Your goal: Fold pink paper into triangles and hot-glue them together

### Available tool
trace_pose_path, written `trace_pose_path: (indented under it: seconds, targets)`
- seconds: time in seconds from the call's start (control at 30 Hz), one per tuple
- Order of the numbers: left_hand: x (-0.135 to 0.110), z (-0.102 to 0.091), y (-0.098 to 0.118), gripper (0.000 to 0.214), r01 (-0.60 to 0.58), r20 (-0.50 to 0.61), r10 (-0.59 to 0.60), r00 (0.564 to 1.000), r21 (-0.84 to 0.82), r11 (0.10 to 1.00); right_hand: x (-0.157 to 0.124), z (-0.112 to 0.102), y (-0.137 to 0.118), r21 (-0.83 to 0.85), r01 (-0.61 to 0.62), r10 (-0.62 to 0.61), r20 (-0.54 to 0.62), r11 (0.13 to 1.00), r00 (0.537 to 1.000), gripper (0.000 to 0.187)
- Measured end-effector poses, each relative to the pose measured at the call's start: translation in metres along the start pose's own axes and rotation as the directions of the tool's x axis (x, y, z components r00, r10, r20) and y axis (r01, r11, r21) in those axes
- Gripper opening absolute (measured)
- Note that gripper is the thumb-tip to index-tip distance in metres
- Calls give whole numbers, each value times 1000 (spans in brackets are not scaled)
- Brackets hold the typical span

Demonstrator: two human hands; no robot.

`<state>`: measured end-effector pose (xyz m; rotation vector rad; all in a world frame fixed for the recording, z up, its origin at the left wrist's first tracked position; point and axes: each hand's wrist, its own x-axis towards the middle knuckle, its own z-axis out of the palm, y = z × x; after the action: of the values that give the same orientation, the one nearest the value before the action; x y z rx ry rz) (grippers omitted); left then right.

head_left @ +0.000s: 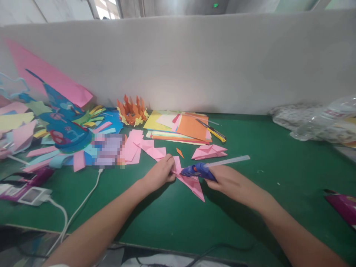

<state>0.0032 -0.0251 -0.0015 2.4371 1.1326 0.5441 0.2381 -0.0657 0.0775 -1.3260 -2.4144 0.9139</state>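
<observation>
My right hand (219, 177) is wrapped round a blue glue gun (198, 170), from whose back a clear glue stick (229, 161) juts to the right. The gun's nozzle points left and meets, or nearly meets, a chain of folded pink paper (194, 183). My left hand (164, 171) pinches that chain just left of the nozzle, fingers closed on it. From there the chain runs back and left as a zigzag strip. Behind the gun lies a separate folded pink paper piece (209, 151), and a small orange paper scrap (180, 152) is near my left hand.
A stack of coloured paper (191, 128) with a yellow utility knife (215, 133) lies at the back. Left of it stand an orange paper crown (132, 111) and a blue cone hat (65, 126). White cables (94, 193) cross the front left. A plastic bottle (319, 120) lies far right.
</observation>
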Motion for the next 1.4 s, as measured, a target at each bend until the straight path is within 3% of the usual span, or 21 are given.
trace_pose_path:
  seconds: [0.23, 0.4, 0.6, 0.77, 1.0, 1.17, 1.4]
  targets:
    - [0, 0, -1, 22, -12, -9, 12, 1000, -23, 1000, 2, 2, 2, -27, -25, 25, -18, 999, 1000, 26]
    - [0, 0, -1, 20, -25, -21, 24, 999, -37, 999, -1, 1, 2, -17, -27, 28, 36, 999, 999, 30]
    - [-1, 0, -1, 20, -38, -49, 34, 998, -88, 995, 3, 5, 16, -64, -158, 158, -6, 985, 987, 40]
    - [-2, 1, -3, 14, -28, -40, 26, 999, -36, 999, 17, 4, 40, 129, -308, 285, 171, 943, 943, 44]
    - [0, 0, -1, 13, -66, -2, 66, 998, 41, 997, 26, 7, 66, 441, -394, 280, 303, 807, 911, 52]
    - [0, -1, 0, 7, -54, 10, 53, 999, 45, 998, 21, 1, 69, 539, -396, 274, 294, 743, 916, 52]
    - [-1, -2, 2, 10, -43, 26, 42, 999, 30, 999, 14, -10, 74, 650, -332, 286, 180, 683, 941, 46]
